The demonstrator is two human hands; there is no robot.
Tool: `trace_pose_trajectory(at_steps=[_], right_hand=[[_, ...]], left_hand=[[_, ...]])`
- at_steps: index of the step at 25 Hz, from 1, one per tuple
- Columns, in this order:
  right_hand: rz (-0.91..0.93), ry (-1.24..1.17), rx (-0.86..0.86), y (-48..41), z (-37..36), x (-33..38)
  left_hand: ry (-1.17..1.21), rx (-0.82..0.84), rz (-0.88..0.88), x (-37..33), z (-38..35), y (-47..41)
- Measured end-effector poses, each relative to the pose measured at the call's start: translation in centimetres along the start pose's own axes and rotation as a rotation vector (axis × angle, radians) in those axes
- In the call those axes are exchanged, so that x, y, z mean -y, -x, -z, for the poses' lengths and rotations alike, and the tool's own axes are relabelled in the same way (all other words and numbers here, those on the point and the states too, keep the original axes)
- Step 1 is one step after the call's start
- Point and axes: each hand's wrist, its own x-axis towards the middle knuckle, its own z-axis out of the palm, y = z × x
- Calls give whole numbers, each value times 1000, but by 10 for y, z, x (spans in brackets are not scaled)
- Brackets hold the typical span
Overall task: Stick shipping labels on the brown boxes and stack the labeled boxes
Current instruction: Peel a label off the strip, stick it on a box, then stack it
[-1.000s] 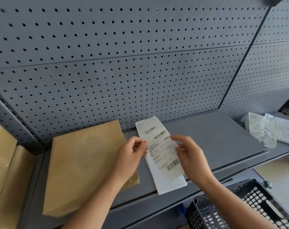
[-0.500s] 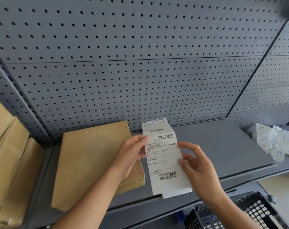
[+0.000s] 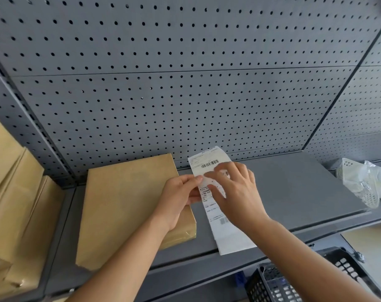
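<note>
The left hand's [image 3: 180, 197] fingers [image 3: 195, 179] pinch the left edge of a long white label [image 3: 209, 162], while the right hand's [image 3: 235, 192] fingers [image 3: 220, 171] curve over its printed face right beside them, though it is unclear whether they grip it or only press on it. The label runs from near the pegboard wall [image 3: 185, 94] down to the front edge of the grey shelf [image 3: 294, 188], just right of 1 flat brown box [image 3: 128, 205]. More brown boxes [image 3: 15, 192] are stacked at the far left, a white basket [image 3: 357, 184] stands at the right, and a black basket [image 3: 337, 277] sits below.
</note>
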Motion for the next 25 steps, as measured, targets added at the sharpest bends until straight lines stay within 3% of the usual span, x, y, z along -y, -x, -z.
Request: trace_pose_trajectory(at_steps=[8, 25], right_hand=[[80, -26, 27, -10, -7, -1], [191, 11, -132, 1, -11, -7]], left_hand=[[82, 2, 40, -5, 1, 1], [27, -74, 78, -6, -7, -3]])
